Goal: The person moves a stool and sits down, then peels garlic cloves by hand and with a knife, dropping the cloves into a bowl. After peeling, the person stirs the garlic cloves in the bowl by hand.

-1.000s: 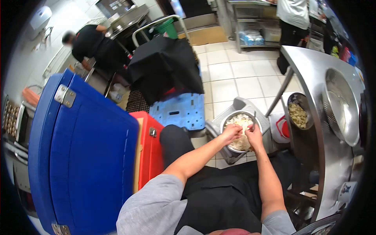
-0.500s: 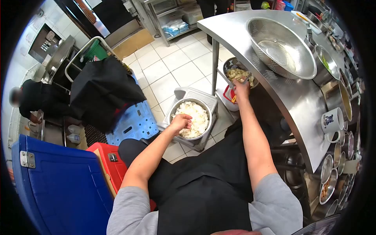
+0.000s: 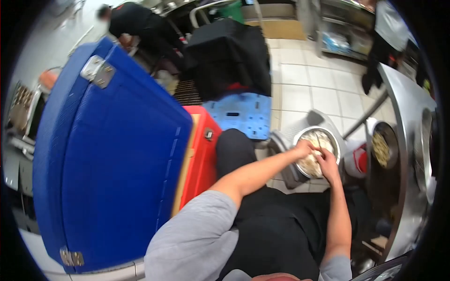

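Observation:
A round metal bowl [image 3: 335,146] holding pale, whitish pieces [image 3: 308,165] rests on a grey stool [image 3: 287,174]. Both hands are over it, close together. My left hand [image 3: 304,149] has its fingers closed around something too small to make out. My right hand [image 3: 327,163] is beside it, fingers pinched, with a thin dark tool, perhaps a knife, rising from between the hands. To the right, a perforated bowl [image 3: 393,140] holds yellowish pieces [image 3: 380,150].
A large blue box [image 3: 117,154] and a red box [image 3: 201,150] stand at the left. Ahead is a blue platform [image 3: 243,112] with a black-covered load [image 3: 227,61]. A steel table [image 3: 408,103] runs along the right. One person [image 3: 145,28] bends at the back left; another [image 3: 389,33] stands back right.
My right hand has moved from the perforated bowl back to the metal bowl, beside my left hand. The view has swung left, so the blue box appears larger.

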